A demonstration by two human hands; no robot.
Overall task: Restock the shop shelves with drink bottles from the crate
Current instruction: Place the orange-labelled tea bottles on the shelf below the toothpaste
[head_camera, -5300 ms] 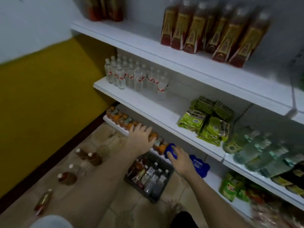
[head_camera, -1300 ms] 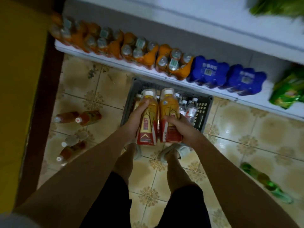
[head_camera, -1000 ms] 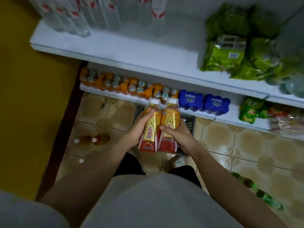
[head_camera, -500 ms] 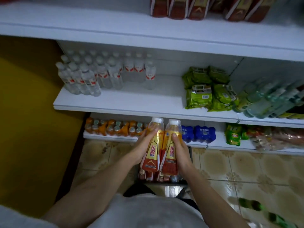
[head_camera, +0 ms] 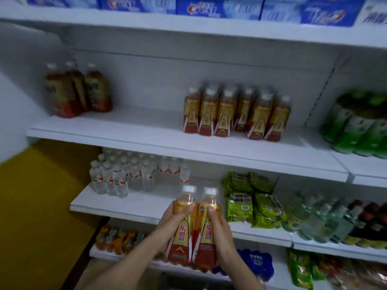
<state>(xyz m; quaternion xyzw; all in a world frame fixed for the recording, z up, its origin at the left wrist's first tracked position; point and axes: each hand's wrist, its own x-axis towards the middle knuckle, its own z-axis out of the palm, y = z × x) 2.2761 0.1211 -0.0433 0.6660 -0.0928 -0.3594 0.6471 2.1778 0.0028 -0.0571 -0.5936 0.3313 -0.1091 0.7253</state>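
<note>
Head view: left hand point(head_camera: 171, 222) grips one white-capped orange drink bottle point(head_camera: 181, 231), right hand point(head_camera: 217, 229) grips its twin point(head_camera: 206, 233), bottles touching, upright, before the white shelf's point(head_camera: 129, 206) front edge.

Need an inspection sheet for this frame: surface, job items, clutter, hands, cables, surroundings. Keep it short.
Surface: white metal shelf, bare stretch between two bottle groups.
Job's things: two orange drink bottles with white caps and red-gold labels, held upright side by side; matching row of red-gold labelled bottles already on that shelf.
Clutter: three dark tea bottles at the shelf's left end; clear water bottles and green snack packets one shelf down.
Hands: left hand grips the left bottle, right hand grips the right.
Cables: nothing seen.
Surroundings: yellow wall at left; blue-and-white boxes on top shelf.
</note>
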